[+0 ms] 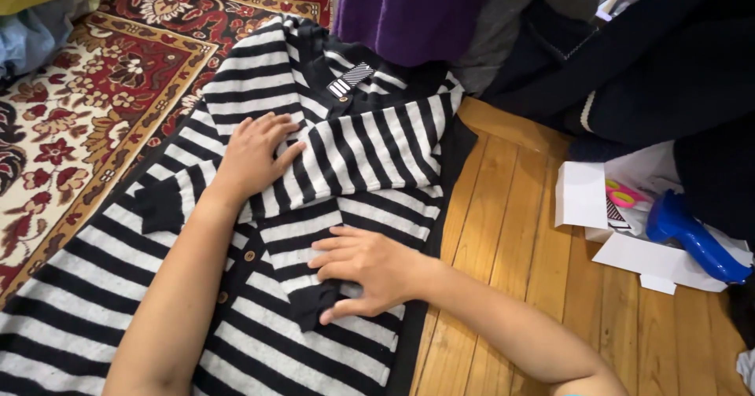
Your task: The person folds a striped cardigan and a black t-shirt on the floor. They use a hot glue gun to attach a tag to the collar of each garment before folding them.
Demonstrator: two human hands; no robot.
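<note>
- Head view: black-and-white striped cardigan (259, 231) lies flat, spread across the edge of a patterned red rug (86, 105) and the wooden floor (519, 231), collar away from the person, hem toward the bottom edge.
- Both sleeves look folded in over the chest; the right-side sleeve (370, 148) crosses the front, its black cuff (314, 305) ending near the button placket.
- Left hand (255, 156) lies flat, fingers spread, palm down on the upper chest just below the collar; not gripping anything.
- Right hand (366, 270) lies flat, fingers together and extended, pressing on the folded sleeve just above the cuff; also not closed on the fabric.
- Hands are apart, one up near the collar, one lower near mid-body, both touching the cardigan.
- Handling judgement: knit looks soft, light, limp, slightly stretchy; will sag and unfold if lifted by one point. Not fragile, not slippery against the rug, may slide more on the bare wood.
- Best hold, judged: pinch at the shoulders or along a folded side edge with both hands, keep sleeves pinned.
- Nearby: purple garment (409, 7) beyond the collar, dark clothes at right, white cardboard box (586, 195) and blue handled tool (696, 235) on the floor, well apart from the hands.
</note>
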